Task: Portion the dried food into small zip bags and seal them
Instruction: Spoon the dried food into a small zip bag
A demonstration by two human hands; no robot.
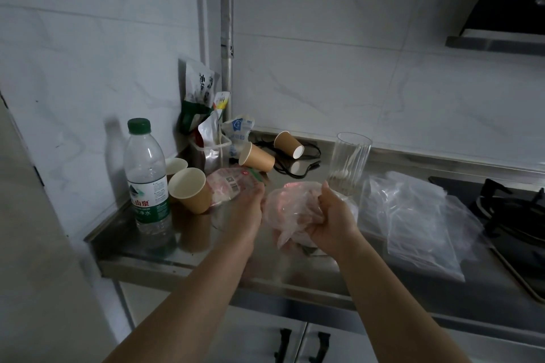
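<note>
Over the steel counter (182, 247), my right hand (333, 215) grips a crumpled pinkish plastic bag (290, 206) from its right side. My left hand (249, 205) sits at the bag's left edge with fingers extended; whether it holds the bag I cannot tell. Just beyond the left hand lies a clear pack with a red and green label (228, 183). A pile of clear zip bags (413, 221) lies to the right of my right hand. The pink bag's contents are hidden.
A water bottle (147, 177) and paper cups (188, 188) stand at the left. Two cups lie tipped (256, 158) near a black cable. Snack packets (200, 97) lean in the corner. A tall glass (351, 159) stands behind my right hand, a gas hob (513, 209) at far right.
</note>
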